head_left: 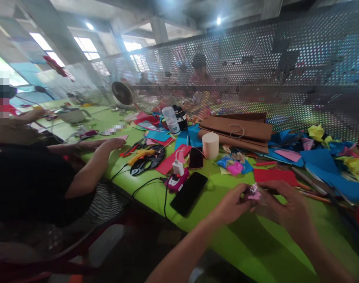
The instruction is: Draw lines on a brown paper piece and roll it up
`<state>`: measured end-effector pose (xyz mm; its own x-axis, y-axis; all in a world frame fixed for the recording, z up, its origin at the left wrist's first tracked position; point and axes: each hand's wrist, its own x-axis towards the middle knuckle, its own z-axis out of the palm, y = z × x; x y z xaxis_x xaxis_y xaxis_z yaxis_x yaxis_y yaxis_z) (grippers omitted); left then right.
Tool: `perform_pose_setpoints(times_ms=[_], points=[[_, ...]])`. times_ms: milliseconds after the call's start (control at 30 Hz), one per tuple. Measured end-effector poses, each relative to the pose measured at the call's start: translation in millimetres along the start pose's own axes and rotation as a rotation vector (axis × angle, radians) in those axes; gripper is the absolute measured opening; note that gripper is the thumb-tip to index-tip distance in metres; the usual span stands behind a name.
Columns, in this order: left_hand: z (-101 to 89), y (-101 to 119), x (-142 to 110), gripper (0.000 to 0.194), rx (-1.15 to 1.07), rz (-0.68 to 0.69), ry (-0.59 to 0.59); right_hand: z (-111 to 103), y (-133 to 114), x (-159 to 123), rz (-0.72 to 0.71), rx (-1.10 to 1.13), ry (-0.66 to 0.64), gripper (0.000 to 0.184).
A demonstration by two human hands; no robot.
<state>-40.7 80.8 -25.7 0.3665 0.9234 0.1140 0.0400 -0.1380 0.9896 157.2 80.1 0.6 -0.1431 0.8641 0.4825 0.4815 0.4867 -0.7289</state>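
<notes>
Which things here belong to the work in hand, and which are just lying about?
In hand:
small pink item in clear wrap, pinched by left hand, right hand close against it

Lying about, apparently:
large black phone
smaller phone
white plug
cream cylinder
red sheet
brown folded bundle

The 1 view comes from a camera on the wearer's head, looking forward and down over the green desk [216,186], which runs from the lower right towards the upper left. The left hand [235,202] and right hand [288,204] are near, right of centre; the perforated screen [256,78] and ceiling [241,10] lie farther off.
</notes>
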Motion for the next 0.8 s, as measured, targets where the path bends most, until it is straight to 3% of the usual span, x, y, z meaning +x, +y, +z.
perform_pose_setpoints(times_ms=[500, 800], points=[[-0.4, -5.8, 1.0, 0.041, -0.114, -0.011, 0.004, -4.0, -6.4, 1.3, -0.173, -0.254, -0.005, 0.018], [0.0, -2.0, 0.5, 0.047, -0.115, -0.011, 0.038, -4.7, -2.3, 0.2, -0.047, -0.142, 0.005, 0.015]])
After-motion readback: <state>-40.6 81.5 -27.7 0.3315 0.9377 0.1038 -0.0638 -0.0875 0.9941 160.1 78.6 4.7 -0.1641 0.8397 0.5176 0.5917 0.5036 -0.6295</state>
